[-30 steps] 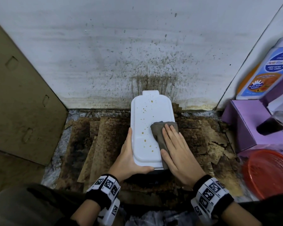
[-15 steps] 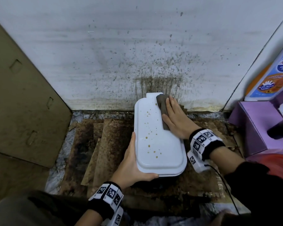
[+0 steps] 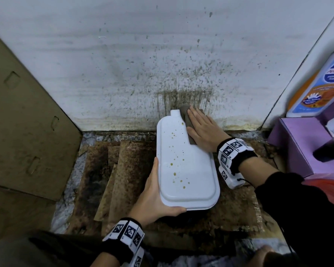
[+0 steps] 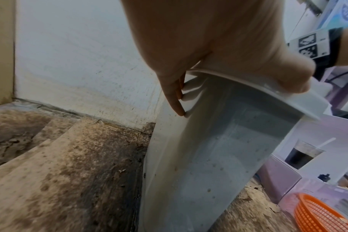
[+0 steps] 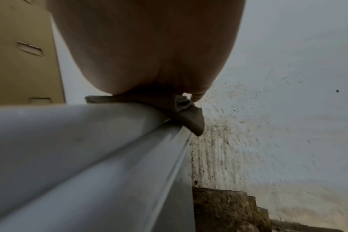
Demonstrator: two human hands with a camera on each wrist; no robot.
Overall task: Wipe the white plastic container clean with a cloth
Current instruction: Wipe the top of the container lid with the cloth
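The white plastic container (image 3: 185, 170) stands by the wall, its lid dotted with brown spots. My left hand (image 3: 158, 197) grips its near left corner, thumb along the front rim. In the left wrist view the fingers (image 4: 177, 100) press the container's side wall (image 4: 218, 149). My right hand (image 3: 201, 130) lies flat with straight fingers on a grey-brown cloth (image 3: 186, 120) at the lid's far right end. In the right wrist view the cloth (image 5: 189, 119) hangs over the lid's edge (image 5: 89, 149) under the palm.
The white wall (image 3: 181, 74) behind is spattered brown. Stained cardboard sheets (image 3: 123, 170) cover the floor, and a cardboard panel (image 3: 23, 122) leans at left. At right are a purple box (image 3: 297, 143), a detergent bottle (image 3: 320, 87) and an orange basket (image 3: 328, 191).
My right hand slid the cloth from the lid's middle right to its far end by the wall, then stayed about there. The left hand kept its hold.
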